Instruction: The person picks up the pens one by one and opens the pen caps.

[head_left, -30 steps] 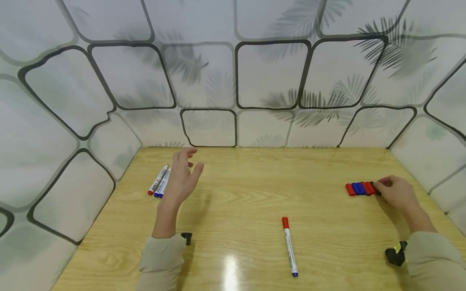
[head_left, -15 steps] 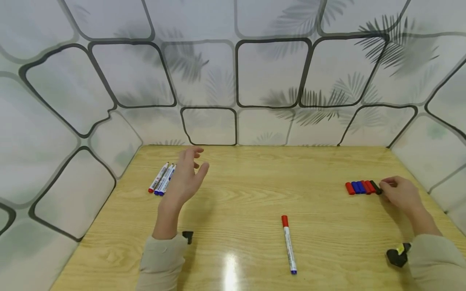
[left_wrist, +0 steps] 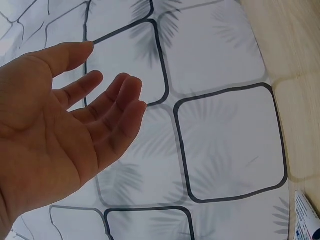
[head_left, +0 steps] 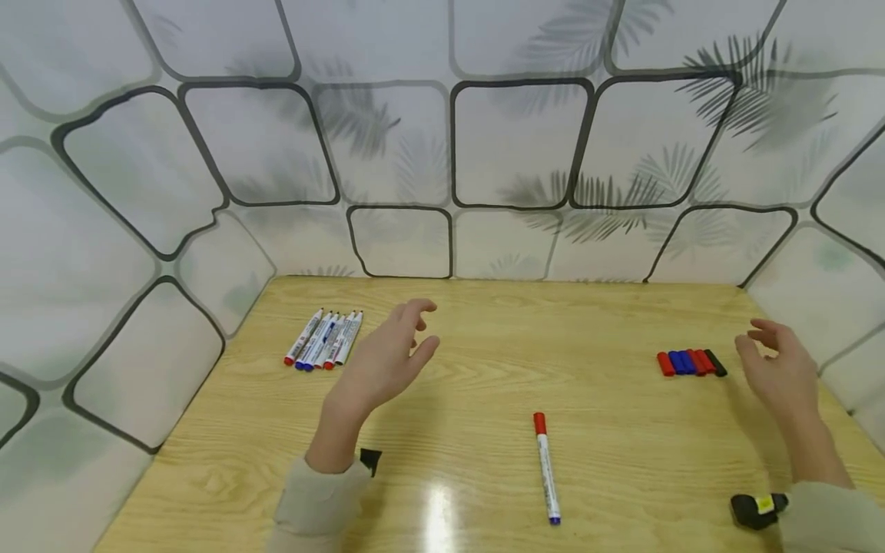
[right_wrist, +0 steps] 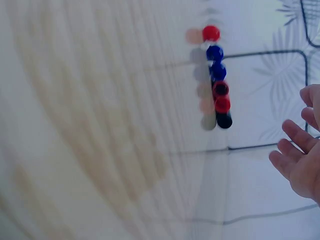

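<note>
My left hand hovers over the table to the right of a row of uncapped markers, its fingers loosely bent and holding nothing; the left wrist view shows the bare palm. At the right, my right hand is raised just beside a row of marker caps, red, blue and black, lying side by side. Nothing is between its relaxed fingers in the right wrist view. One marker with a red cap and a blue end lies alone at the front middle.
The wooden table meets a patterned fabric wall at the back, with more of the fabric at both sides. Black wrist devices sit by the sleeves.
My right hand has let go of the black cap at the row's end and drawn away to the right. My left hand has moved right, uncovering the markers.
</note>
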Demonstrator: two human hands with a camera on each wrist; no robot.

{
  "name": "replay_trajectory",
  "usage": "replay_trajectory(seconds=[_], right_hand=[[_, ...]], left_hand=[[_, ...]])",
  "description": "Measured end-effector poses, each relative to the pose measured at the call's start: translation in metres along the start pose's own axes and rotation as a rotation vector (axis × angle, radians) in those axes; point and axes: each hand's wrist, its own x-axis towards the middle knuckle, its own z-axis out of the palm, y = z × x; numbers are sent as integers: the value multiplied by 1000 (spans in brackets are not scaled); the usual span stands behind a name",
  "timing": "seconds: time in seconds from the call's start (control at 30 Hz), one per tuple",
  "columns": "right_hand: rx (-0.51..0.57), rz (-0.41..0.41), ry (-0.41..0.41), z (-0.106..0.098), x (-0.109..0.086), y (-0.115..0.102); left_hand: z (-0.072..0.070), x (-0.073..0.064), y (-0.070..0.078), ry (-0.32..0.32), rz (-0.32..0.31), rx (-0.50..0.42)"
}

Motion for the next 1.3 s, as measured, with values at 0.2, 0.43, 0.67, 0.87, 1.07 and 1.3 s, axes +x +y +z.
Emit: replay_trajectory(seconds=[0.2,0.43,0.67,0.87,1.07,1.3], right_hand=[[71,-155,33,14,-7,-20],[87,-271,-22,25,-11,-50],[115,-318,-76,33,-22,-72],[117,-347,-59,35,-26,-82],[123,-368,-26,35,-30,-94],[134,-372,-41,35,-33,-99]], left_hand=[[15,1,11,-60,53,77],[41,1,29,-98,144,174],[64,-4,51,61,180,331],[83,-15,69,-244,320,416],[103,-29,86,-620,322,487],[120,-35,89,-729,342,475]])
